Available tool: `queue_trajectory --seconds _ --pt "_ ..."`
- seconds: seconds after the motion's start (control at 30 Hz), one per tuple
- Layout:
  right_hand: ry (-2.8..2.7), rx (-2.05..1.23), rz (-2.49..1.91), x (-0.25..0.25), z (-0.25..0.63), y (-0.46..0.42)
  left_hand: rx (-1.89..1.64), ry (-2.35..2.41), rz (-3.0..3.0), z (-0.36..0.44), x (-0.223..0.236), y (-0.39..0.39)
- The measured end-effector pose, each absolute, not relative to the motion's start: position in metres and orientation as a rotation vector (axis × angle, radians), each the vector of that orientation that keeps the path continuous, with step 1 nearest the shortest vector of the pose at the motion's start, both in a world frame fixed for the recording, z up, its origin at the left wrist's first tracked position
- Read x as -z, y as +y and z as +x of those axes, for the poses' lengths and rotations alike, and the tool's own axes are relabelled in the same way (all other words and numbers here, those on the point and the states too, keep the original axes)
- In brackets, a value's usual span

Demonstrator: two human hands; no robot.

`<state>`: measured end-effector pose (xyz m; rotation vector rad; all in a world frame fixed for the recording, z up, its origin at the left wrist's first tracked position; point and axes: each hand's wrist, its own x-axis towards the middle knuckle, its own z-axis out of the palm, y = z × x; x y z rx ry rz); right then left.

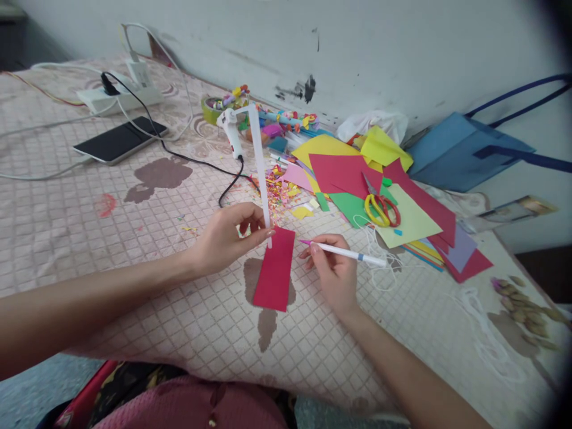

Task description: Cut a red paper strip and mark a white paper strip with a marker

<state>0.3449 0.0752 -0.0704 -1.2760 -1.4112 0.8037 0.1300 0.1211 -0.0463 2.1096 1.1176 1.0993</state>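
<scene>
My left hand pinches a white drinking straw near its lower end. The straw stands almost upright and bends to the left at its top. Its bottom end is over the upper part of a red paper piece, which lies flat on the cloth-covered table. To the right of that paper, my right hand holds a white pen with a pinkish-purple tip. The tip points left towards the paper's right edge, apart from it.
Behind the hands are a white glue gun and paper scraps. Scissors lie on coloured paper sheets beside white string. A phone, a power strip and cables are left; a blue bag is right.
</scene>
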Motion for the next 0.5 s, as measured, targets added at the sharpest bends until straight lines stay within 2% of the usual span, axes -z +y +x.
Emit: queue_trajectory --seconds 0.27,0.5 --pt "-1.477 -0.882 -1.188 0.0731 0.3455 0.0791 -1.096 1.156 2.002 0.1260 0.0497 0.1296" --pt "-1.730 -0.587 -1.189 0.0779 0.3409 0.0804 -1.079 1.159 2.017 0.1253 0.0531 0.1304"
